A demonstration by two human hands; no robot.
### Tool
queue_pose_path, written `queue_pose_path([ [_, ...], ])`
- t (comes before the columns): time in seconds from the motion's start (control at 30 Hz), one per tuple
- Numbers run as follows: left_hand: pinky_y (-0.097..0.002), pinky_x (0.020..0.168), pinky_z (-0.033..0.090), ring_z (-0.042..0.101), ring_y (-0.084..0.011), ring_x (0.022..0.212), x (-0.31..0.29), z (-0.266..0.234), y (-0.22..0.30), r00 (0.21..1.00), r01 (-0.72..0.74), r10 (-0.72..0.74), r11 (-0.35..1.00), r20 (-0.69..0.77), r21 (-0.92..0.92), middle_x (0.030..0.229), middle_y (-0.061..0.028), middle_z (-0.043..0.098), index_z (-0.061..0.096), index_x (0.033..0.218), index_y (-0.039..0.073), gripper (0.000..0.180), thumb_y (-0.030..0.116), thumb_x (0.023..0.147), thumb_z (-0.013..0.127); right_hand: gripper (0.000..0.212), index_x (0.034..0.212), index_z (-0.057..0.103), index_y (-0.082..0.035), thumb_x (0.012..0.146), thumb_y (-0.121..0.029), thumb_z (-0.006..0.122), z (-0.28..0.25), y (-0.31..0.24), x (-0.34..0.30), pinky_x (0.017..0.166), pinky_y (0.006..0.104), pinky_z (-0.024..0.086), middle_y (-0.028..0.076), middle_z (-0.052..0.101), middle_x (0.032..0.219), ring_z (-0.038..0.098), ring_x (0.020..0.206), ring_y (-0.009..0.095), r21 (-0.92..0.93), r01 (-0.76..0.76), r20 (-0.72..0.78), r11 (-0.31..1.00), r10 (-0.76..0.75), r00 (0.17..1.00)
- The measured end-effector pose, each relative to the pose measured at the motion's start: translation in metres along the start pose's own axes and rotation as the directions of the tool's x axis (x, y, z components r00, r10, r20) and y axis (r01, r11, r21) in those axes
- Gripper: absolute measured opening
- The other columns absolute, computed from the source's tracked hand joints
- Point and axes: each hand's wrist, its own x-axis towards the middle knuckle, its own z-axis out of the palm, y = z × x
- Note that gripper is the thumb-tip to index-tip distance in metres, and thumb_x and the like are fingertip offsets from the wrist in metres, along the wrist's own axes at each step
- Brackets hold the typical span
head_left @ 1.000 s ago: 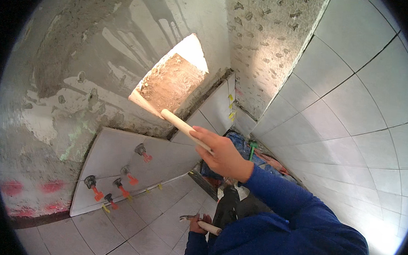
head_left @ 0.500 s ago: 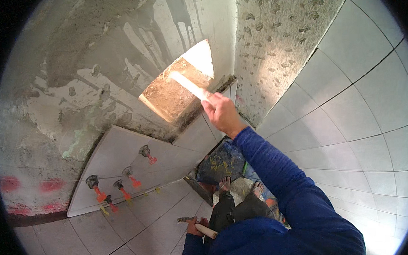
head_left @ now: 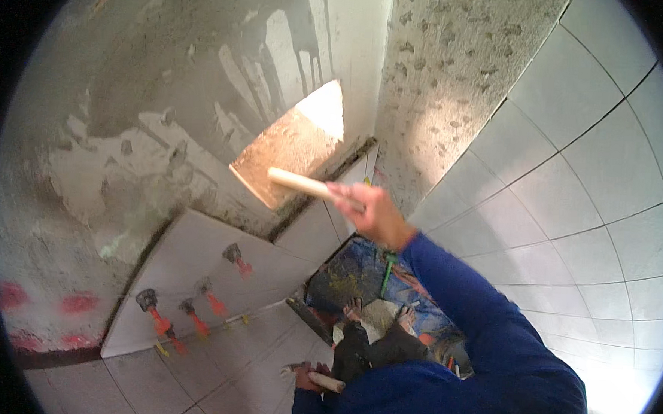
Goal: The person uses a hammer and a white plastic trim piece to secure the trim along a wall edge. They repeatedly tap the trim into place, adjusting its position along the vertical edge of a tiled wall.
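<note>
My right hand point(head_left: 376, 213) is closed round a pale wooden stick point(head_left: 299, 182). The stick points left, in front of the lower edge of a rough brown opening point(head_left: 293, 149) in the wall; whether it touches is unclear. Low down by my body, my left hand point(head_left: 310, 377) grips a hammer, its wooden handle point(head_left: 327, 382) sticking out to the right and its small metal head point(head_left: 288, 370) to the left. Part of that hand is in shadow.
Light tiles point(head_left: 269, 260) cover the lower left wall, with red-ended pipe fittings point(head_left: 162, 322) jutting out. More tiles point(head_left: 557, 189) line the right wall. Bare grey plaster point(head_left: 121, 68) lies above. Below, a green-handled tool point(head_left: 388, 274) rests near my feet on a stained blue covering.
My right hand has come down and slightly right with the stick, away from the opening's middle toward its lower edge. The left hand keeps the hammer low; the view has shifted slightly.
</note>
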Motion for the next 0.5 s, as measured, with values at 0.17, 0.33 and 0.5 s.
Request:
queue_pose_path([
  [0.17, -0.047, 0.09, 0.06, 0.068, -0.0356, 0.095, 0.022, -0.015, 0.004, 0.977, -0.11, 0.095, 0.991, 0.193, 0.07, 0.103, -0.0201, 0.066, 0.051, 0.117, -0.005, 0.03, 0.022, 0.105, 0.052, 0.032, 0.129, 0.071, -0.011, 0.098, -0.021, 0.066, -0.013, -0.023, 0.005, 0.062, 0.0452, 0.054, 0.018, 0.063, 0.075, 0.065, 0.065, 0.035, -0.029, -0.024, -0.093, 0.999, 0.021, 0.995],
  [0.33, -0.0435, 0.08, 0.062, 0.07, -0.0334, 0.093, 0.04, -0.025, 0.013, 0.991, 0.108, -0.108, 0.994, 0.082, 0.003, 0.102, -0.0191, 0.068, 0.055, 0.112, -0.007, 0.033, 0.024, 0.106, 0.044, 0.028, 0.123, 0.071, -0.009, 0.097, -0.02, 0.066, 0.01, -0.043, 0.011, 0.06, 0.0467, 0.053, 0.02, 0.061, 0.074, 0.065, 0.066, 0.039, -0.017, 0.001, -0.189, 1.0, -0.004, 0.982],
  [0.5, -0.0437, 0.073, 0.062, 0.069, -0.0332, 0.086, 0.023, -0.003, 0.005, 0.993, 0.074, -0.071, 0.997, 0.093, -0.024, 0.096, -0.0185, 0.066, 0.054, 0.105, 0.0, 0.027, 0.026, 0.104, 0.055, 0.027, 0.121, 0.069, -0.005, 0.099, -0.019, 0.061, 0.012, -0.034, -0.015, 0.06, 0.048, 0.051, 0.022, 0.062, 0.077, 0.064, 0.068, 0.041, -0.093, -0.214, -0.059, 0.973, 0.209, 0.976],
])
